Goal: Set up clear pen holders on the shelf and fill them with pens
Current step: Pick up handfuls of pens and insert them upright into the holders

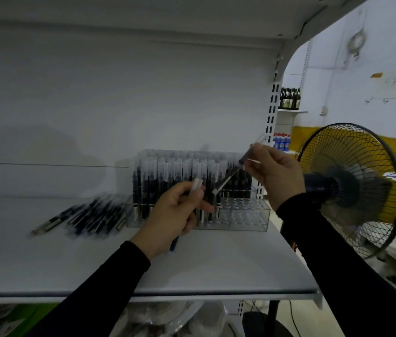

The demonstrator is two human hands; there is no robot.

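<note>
A clear pen holder [248,216] stands at the back right of the white shelf [216,271]. Its left and rear slots hold several dark pens with frosted caps [167,171], while its front right slots are bare. My left hand [177,212] is shut on a few pens, one frosted cap sticking up above my fingers. My right hand [275,173] pinches a single dark pen [228,178] tilted down-left, its tip just above the holder. A loose pile of pens [92,215] lies flat on the shelf left of the holder.
A standing fan [352,188] is close to the right of the shelf's end. A slotted upright post [271,132] marks the shelf's right edge. Bottles sit on distant shelves behind it. Bagged goods lie below the shelf.
</note>
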